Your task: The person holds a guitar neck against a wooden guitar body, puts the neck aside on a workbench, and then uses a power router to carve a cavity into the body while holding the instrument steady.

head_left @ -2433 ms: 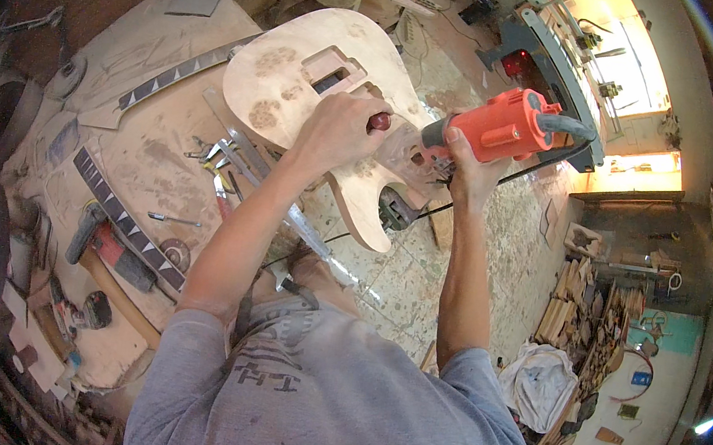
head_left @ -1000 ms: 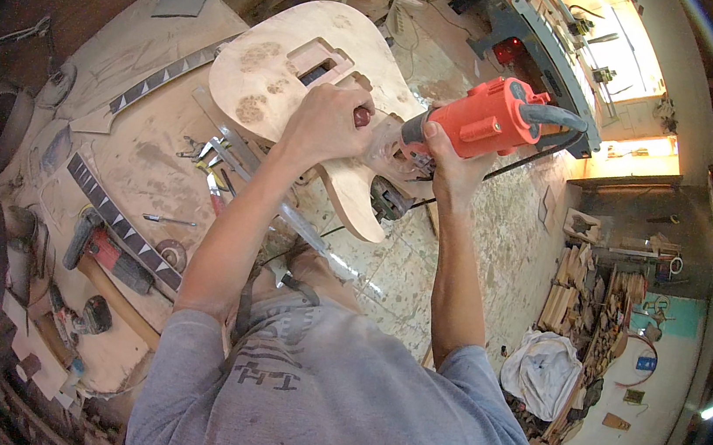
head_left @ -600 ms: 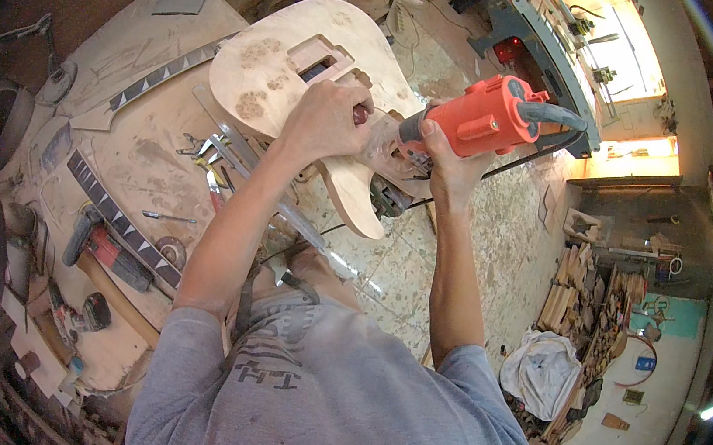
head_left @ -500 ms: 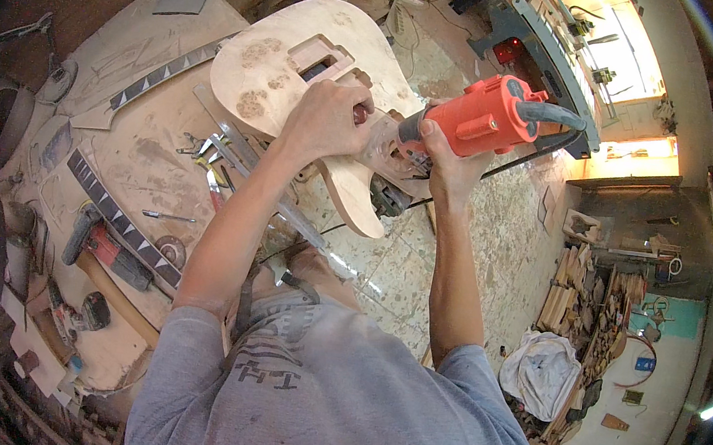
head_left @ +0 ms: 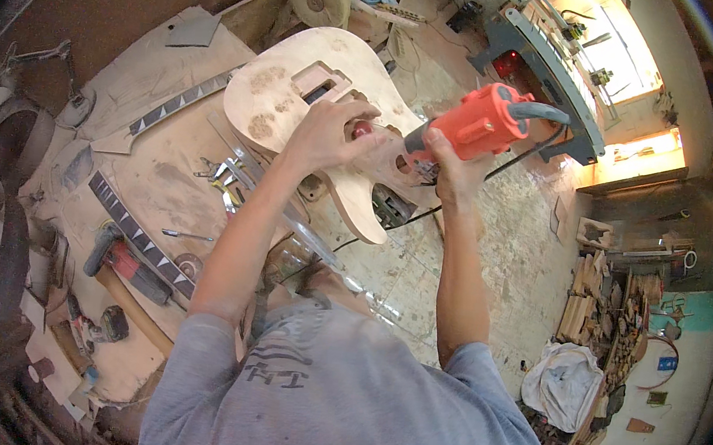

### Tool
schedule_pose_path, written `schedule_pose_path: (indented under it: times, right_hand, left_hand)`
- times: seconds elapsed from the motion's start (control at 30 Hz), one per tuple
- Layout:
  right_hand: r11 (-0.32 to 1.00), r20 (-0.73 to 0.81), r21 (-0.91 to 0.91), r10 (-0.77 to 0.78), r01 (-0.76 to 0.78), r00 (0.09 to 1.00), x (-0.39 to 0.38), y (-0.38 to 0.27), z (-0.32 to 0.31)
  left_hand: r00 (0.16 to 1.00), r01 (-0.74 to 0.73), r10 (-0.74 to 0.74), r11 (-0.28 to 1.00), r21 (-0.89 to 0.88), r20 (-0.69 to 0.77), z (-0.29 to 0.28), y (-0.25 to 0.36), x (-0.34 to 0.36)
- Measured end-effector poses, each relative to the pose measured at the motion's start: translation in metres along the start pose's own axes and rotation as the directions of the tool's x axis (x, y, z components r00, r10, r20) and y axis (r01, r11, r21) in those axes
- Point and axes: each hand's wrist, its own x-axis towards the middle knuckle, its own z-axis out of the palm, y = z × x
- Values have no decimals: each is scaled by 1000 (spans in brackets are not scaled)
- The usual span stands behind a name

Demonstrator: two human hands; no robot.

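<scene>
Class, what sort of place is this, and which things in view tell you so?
Probably a guitar-making workshop: there is a pale wooden guitar body, an orange-red cylindrical power tool and a long dark fretboard with pale triangular inlays.

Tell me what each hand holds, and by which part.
The right hand holds the orange power tool by its lower body. The left hand is at the red knob; whether it grips that cannot be told.

Router [head_left: 479, 127] on guitar body [head_left: 365, 70], fretboard [head_left: 137, 234] and pen [head_left: 188, 236] farther left.
</scene>
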Motion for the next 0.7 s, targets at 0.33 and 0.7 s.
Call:
schedule_pose_path:
  times: [0.33,0.7]
  right_hand:
    - [948,-332,0,-299,317,895,22,-72,-73]
    - [983,-381,57,-142,176,914,1,-58,-87]
  left_hand:
    - [992,108,-102,991,83,-67,8,-9,6]
    - [994,106,-106,991,80,2,7,-8,5]
